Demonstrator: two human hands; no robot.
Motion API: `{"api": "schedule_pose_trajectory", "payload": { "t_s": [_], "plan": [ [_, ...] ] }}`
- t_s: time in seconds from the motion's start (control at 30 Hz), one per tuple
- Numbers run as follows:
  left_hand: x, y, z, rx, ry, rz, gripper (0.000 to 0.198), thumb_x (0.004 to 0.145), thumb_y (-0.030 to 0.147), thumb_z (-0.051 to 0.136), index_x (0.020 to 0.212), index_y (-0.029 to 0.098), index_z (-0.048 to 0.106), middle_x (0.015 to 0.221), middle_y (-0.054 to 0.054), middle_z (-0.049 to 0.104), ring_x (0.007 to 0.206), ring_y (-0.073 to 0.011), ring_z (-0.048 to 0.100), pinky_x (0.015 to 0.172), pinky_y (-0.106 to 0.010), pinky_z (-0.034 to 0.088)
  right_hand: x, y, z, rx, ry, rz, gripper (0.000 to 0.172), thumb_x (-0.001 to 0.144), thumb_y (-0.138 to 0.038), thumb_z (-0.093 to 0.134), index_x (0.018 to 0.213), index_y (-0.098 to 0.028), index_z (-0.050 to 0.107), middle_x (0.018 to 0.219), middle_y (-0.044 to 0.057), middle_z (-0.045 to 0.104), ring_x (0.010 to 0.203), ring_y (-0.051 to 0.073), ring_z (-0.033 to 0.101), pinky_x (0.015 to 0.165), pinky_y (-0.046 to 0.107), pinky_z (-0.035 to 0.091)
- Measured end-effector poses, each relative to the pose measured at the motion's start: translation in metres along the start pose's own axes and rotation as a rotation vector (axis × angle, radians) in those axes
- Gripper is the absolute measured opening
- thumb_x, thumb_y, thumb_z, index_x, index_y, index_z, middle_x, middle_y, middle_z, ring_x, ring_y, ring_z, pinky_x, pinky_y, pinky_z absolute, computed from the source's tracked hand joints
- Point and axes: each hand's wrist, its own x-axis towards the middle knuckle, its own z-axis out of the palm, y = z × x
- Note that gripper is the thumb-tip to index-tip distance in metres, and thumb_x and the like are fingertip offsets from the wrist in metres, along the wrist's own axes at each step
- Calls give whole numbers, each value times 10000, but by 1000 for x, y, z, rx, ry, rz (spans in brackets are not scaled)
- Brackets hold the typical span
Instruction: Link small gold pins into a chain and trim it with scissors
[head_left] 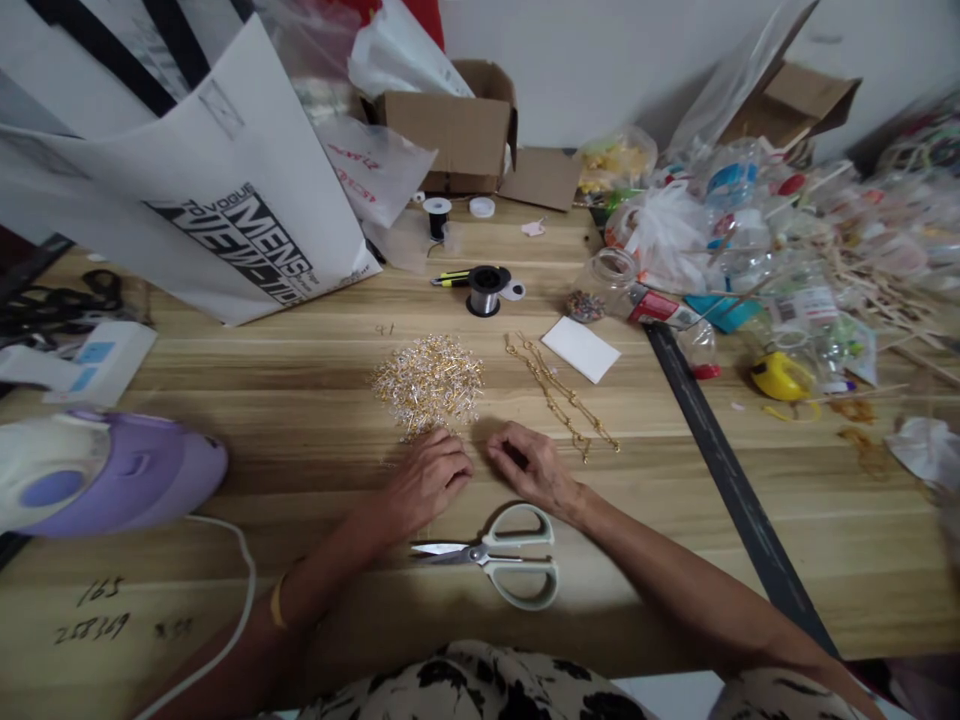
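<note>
A loose heap of tiny gold and silver pieces (431,385) lies in the middle of the wooden table. At its near edge rests my left hand (435,475), fingers curled together; what they hold, if anything, is hidden. My right hand (532,465) lies a little to the right with its thumb and fingers closed in a pinch. Anything between those fingertips is too small to make out. Beyond the right hand, gold chains with small beads (559,400) lie stretched on the wood. Scissors (484,553) with pale handles lie between my forearms, blades slightly apart.
A purple and white iron (150,470) with a white cord sits at left, before a large printed bag (247,200). Farther back are a wire spool (486,290), a white card (581,348) and a cardboard box (446,135). Plastic bottles and bags (739,230) crowd the right.
</note>
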Motion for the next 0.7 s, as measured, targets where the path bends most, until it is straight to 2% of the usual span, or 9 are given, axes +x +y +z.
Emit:
{"api": "schedule_pose_trajectory", "payload": {
  "t_s": [0.27,0.4,0.53,0.7],
  "plan": [
    [0,-2,3,-18,-1,-24,149,847,158,539,732,151,634,756,-41,613,803,-186,488,747,-315,386,-1,1,0,-4,-13,2,125,910,-214,458,848,-176,559,748,40,583,674,147,533,634,260,425],
    [1,-6,4,-146,101,-92,136,831,166,557,712,157,622,746,-36,611,785,-176,501,740,-305,403,-1,-2,1,-2,-6,-3,130,908,-225,458,837,-178,556,736,39,582,665,150,531,630,263,426],
    [4,-9,0,-301,215,-224,95,789,143,584,703,157,622,729,-30,616,766,-166,538,727,-293,423,-1,-9,4,19,-1,7,131,900,-224,461,814,-179,550,701,32,568,625,143,515,597,255,417],
    [5,-10,-1,-483,275,-341,90,777,160,569,713,148,630,733,-37,647,732,-153,578,681,-262,449,-1,-15,9,27,12,21,125,888,-224,469,801,-177,545,683,25,558,589,132,501,568,247,402]
  ]
}}
